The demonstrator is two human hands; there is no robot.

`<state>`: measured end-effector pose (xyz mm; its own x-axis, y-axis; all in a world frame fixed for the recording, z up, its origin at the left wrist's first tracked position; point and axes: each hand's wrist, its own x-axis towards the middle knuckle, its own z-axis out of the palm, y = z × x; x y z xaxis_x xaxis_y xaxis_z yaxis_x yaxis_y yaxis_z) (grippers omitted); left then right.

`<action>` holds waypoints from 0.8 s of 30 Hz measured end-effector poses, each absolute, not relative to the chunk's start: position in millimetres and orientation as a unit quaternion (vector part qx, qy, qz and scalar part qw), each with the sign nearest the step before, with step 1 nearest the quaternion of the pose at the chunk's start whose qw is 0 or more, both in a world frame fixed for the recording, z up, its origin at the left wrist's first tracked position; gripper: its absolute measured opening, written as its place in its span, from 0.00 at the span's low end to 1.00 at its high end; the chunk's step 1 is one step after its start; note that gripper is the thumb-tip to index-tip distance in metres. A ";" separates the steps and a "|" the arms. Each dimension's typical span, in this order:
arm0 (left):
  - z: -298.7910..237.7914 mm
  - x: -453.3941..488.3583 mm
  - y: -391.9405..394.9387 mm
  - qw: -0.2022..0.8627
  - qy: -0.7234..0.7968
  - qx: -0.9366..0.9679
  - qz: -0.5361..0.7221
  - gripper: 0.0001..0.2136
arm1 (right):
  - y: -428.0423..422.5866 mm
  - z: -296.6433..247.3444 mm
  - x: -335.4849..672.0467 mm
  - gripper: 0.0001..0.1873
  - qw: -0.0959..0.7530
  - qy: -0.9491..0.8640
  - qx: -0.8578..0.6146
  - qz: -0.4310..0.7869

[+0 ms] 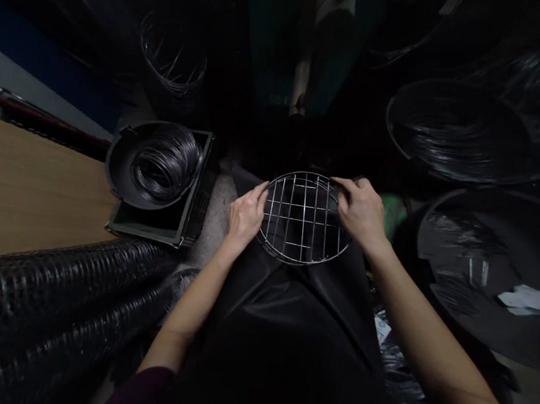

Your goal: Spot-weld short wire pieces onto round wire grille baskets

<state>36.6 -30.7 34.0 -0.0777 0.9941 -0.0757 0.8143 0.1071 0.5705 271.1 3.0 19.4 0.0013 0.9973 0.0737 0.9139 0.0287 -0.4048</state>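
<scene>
A round wire grid (303,218) of crossed steel rods inside a circular rim rests in front of me, tilted, over my black apron (297,314). My left hand (246,217) grips the rim on the left side, its fingers curled over the edge. My right hand (360,211) holds the upper right part of the rim, with its fingers reaching over the rods. The far edge of the grid is in shadow, and I cannot tell what lies under it.
To the left, a black bowl holding a coil of dark wire (165,166) sits in a dark crate (151,228) beside a wooden board (25,189). Rolls of black wire mesh (48,294) lie lower left. Large black basins (489,270) and wire coils (455,131) crowd the right.
</scene>
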 end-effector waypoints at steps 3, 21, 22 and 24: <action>22.2 36.3 -37.0 0.197 0.699 0.655 0.209 0.21 | -7.5 10.1 272.1 0.24 0.203 -0.700 -0.672 0.128; -25.6 26.4 -33.1 0.489 0.531 0.573 0.389 0.37 | -70.7 -16.4 277.9 0.30 0.386 -0.624 -0.649 0.201; -31.3 23.2 -32.1 0.512 0.520 0.551 0.403 0.39 | -54.7 -11.6 296.2 0.29 0.387 -0.621 -0.653 0.196; -45.8 13.9 -29.5 0.543 0.499 0.498 0.456 0.40 | -16.0 3.2 334.6 0.27 0.390 -0.616 -0.667 0.153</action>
